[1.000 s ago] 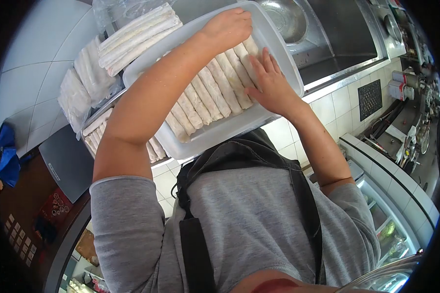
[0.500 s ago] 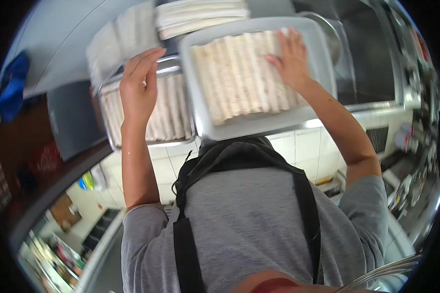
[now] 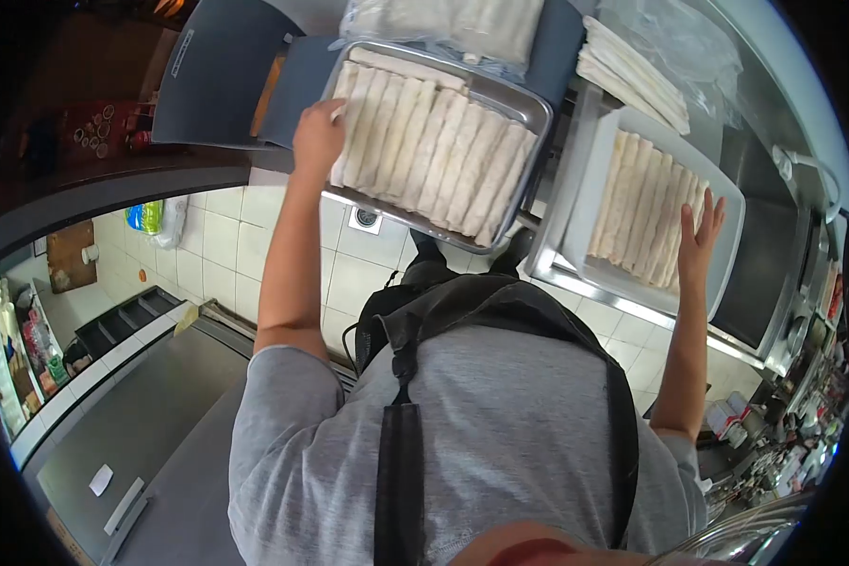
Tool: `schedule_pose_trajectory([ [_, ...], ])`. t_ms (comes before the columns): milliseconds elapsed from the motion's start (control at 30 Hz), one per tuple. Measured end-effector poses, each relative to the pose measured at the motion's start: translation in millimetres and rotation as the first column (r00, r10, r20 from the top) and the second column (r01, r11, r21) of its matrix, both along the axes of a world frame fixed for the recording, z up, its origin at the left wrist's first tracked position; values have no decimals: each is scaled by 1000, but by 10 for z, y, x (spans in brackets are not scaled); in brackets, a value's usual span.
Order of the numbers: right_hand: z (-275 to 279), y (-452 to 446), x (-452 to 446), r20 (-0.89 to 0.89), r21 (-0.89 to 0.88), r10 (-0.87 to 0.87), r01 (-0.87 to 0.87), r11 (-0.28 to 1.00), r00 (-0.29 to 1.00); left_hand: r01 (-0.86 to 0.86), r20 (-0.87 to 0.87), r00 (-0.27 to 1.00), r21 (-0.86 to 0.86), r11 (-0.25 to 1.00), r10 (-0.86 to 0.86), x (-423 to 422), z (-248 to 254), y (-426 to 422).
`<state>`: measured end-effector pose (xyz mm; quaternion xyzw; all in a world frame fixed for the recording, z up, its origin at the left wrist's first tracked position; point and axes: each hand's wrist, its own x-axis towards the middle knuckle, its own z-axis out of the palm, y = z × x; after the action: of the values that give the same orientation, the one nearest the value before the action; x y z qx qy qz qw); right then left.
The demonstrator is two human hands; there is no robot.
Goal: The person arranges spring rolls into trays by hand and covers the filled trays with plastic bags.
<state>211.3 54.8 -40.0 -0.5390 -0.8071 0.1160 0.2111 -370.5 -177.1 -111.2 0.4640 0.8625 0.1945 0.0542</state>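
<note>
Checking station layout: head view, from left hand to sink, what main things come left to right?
Left hand → metal tray → white tub → sink. Right hand overlaps the tub, so omitted.

Two hands, one left (image 3: pixel 321 137) and one right (image 3: pixel 701 241), showed, with one metal tray (image 3: pixel 511 102) left, one plastic tub (image 3: pixel 592 193) right, over five rolls (image 3: pixel 424 141) in each, one floor drain (image 3: pixel 364 219).

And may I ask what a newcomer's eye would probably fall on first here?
Probably the row of pale rolls in the metal tray, top centre, with the left hand at its left edge. Next, perhaps, the similar rolls in the whitish tub to the right, with the right hand open at their right side.
</note>
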Motion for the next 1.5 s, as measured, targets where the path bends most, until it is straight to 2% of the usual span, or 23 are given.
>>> schedule_pose_trajectory([
  [67, 251, -357, -326, -123, -92, -53, 41, 995, 991, -12, -29, 999, 22, 1000, 12, -75, -64, 186],
  [100, 294, -524, -447, -140, -41, -28, 23, 999, 990, -13, -43, 999, 33, 999, 15, -134, -102, 270],
  [200, 465, -912, -768, -110, -11, 10, -11, 1000, 994, 77, -68, 995, 21, 997, -76, -401, -215, 531],
  [300, 600, -1169, -1016, -107, 23, 22, -20, 1000, 994, 143, -97, 983, -109, 984, -153, -560, -241, 704],
  [500, 680, -1410, -1106, -50, 53, 20, -17, 998, 999, 177, -41, 980, -246, 953, -193, -681, -113, 865],
  [700, 617, -1564, -1087, -120, -40, -55, 50, 998, 991, 149, 101, 987, -253, 956, -127, -728, -149, 977],
  [800, 636, -1599, -1129, -101, -60, -68, 63, 996, 993, 117, 314, 948, -190, 975, -53, -900, -248, 1054],
  [900, 652, -1576, -1147, -106, -73, -68, 60, 996, 992, 191, 454, 884, -137, 972, -109, -1084, -477, 1060],
  [1000, 678, -1535, -1196, -208, -116, -72, 49, 992, 975, 306, 479, 867, -301, 903, -134, -1144, -412, 1011],
  [1100, 721, -1484, -1279, -277, -132, -41, 4, 991, 960, 287, 691, 718, -187, 940, -81, -1009, 42, 787],
  [1167, 723, -1434, -1346, -264, -91, 22, -48, 995, 964, 382, 593, 748, -16, 924, -298, -953, 284, 547],
  [1200, 737, -1414, -1422, -265, -66, 85, -106, 992, 960, 420, 592, 732, -4, 908, -337, -832, 581, 428],
  [1233, 766, -1435, -1561, -350, -88, 97, -136, 987, 932, 463, 591, 712, 13, 886, -380, -674, 974, 327],
  [1300, 836, -1446, -1841, -481, -140, 225, -328, 934, 847, 490, 662, 638, 45, 871, -393, -268, 1686, 155],
  [1333, 728, -1436, -1954, -583, -170, 275, -445, 879, 765, 567, 577, 676, -11, 824, -458, -71, 2040, 130],
  [1367, 699, -1457, -2098, -637, -228, 276, -517, 825, 720, 591, 604, 642, 4, 807, -472, 87, 2282, 122],
  [1433, 719, -1464, -2403, -658, -207, 424, -691, 693, 622, 605, 580, 620, 75, 792, -528, 481, 2715, 179],
  [1467, 726, -1455, -2554, -722, -121, 461, -750, 650, 516, 631, 594, 572, 122, 766, -565, 656, 2886, 249],
  [1500, 791, -1450, -2649, -703, -15, 516, -735, 678, 490, 653, 628, 470, 226, 723, -621, 815, 2984, 359],
])
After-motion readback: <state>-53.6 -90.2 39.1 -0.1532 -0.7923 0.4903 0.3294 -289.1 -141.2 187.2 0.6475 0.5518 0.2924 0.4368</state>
